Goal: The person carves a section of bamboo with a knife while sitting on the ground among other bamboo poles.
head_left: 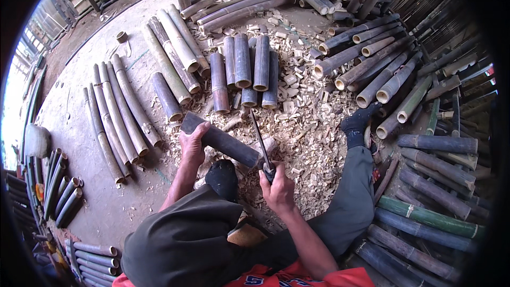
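My left hand [192, 146] is wrapped round the upper left end of a short, dark bamboo tube [226, 143], which slants down to the right in front of me. In my right hand [278, 187] is a long, thin-bladed knife [260, 137], gripped by its dark handle. Its blade points away from me and stands close to the tube's lower right end; whether they touch I cannot tell. Beneath the tube is a dark-socked foot [222, 179]. Several cut bamboo tubes [242, 59] are grouped just beyond my hands.
Pale bamboo chips [313, 154] cover the ground ahead and to the right. Long bamboo poles [114, 111] lie at left. More bamboo pieces [366, 64] are heaped at far right, with dark and green lengths [430, 215] near right. My other foot [357, 125] rests beside the heap.
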Motion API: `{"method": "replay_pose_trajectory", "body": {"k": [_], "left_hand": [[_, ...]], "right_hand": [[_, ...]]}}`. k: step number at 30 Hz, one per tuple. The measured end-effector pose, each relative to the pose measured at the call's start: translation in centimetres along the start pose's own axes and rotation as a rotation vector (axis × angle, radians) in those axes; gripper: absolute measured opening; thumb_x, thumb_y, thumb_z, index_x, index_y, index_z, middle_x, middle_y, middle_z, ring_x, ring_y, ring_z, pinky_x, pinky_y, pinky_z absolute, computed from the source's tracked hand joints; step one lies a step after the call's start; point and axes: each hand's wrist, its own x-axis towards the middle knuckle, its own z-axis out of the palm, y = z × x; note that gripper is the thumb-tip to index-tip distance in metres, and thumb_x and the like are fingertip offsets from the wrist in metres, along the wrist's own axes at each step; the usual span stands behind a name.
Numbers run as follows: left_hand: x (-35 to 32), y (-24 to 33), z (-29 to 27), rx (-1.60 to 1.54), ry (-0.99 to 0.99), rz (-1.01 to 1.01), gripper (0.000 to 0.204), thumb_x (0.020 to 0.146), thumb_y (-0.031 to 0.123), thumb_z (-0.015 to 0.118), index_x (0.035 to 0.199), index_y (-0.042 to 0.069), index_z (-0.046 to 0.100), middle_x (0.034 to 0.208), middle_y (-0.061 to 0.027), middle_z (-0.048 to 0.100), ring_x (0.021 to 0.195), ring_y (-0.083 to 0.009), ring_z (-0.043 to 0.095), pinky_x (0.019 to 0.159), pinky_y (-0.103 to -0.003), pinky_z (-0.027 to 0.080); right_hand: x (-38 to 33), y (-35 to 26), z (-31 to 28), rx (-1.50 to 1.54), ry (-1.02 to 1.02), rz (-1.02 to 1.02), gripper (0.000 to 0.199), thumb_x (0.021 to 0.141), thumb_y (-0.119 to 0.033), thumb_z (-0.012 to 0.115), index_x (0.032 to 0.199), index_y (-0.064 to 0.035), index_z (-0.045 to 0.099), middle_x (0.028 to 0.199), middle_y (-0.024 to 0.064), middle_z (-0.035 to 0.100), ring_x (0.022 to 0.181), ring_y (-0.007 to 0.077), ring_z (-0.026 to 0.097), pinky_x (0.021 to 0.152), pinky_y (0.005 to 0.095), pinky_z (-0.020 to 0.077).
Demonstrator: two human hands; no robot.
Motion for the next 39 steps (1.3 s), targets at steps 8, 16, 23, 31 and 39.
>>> {"method": "replay_pose_trajectory", "body": {"k": [8,16,23,31,39], "left_hand": [[0.4,0.0,-1.6,0.034,-0.116,-0.06,0.042,0.082,0.015,0.09,0.112,0.003,0.064,0.098,-0.0069,0.072,0.086,-0.0202,0.073,0.077,-0.039,0.062],[-1.1,1.1,-0.5,0.001,-0.135,-0.158,0.052,0.084,0.022,0.088,0.124,0.004,0.06,0.106,-0.0062,0.069,0.093,-0.0221,0.072,0.08,-0.044,0.064],[1.1,-1.0,0.3,-0.055,-0.008,-0.077,0.054,0.082,0.017,0.092,0.122,0.005,0.057,0.105,-0.0075,0.069,0.09,-0.0225,0.07,0.081,-0.041,0.061],[0.3,-0.7,0.0,-0.055,0.035,-0.039,0.054,0.08,0.013,0.092,0.12,0.004,0.057,0.104,-0.0083,0.068,0.092,-0.0232,0.071,0.086,-0.042,0.06],[-0.2,-1.1,0.1,-0.081,-0.024,0.002,0.051,0.08,0.009,0.09,0.119,0.004,0.058,0.104,-0.0077,0.069,0.097,-0.0231,0.071,0.089,-0.042,0.059]], "right_hand": [[1.5,-0.8,-1.8,-0.21,-0.265,0.166,0.035,0.106,-0.037,0.061,0.114,-0.0051,0.048,0.087,0.0248,0.073,0.08,0.0474,0.074,0.069,0.0589,0.057],[0.1,4.7,0.7,-0.335,-0.372,0.396,0.035,0.105,-0.033,0.063,0.116,-0.0025,0.05,0.083,0.0263,0.072,0.083,0.0518,0.071,0.072,0.061,0.0547],[1.0,-1.0,-1.2,-0.003,0.005,-0.058,0.036,0.105,-0.034,0.064,0.118,-0.0035,0.051,0.083,0.0242,0.072,0.077,0.0473,0.073,0.067,0.055,0.0574],[1.1,-2.0,-0.9,-0.226,-0.206,0.158,0.035,0.104,-0.03,0.066,0.12,-0.0032,0.05,0.082,0.0267,0.07,0.074,0.0518,0.07,0.066,0.0593,0.0547],[0.1,4.2,0.8,-0.424,-0.371,0.36,0.033,0.104,-0.029,0.064,0.118,-0.0033,0.048,0.083,0.0285,0.072,0.084,0.0492,0.073,0.069,0.0606,0.0557]]}}
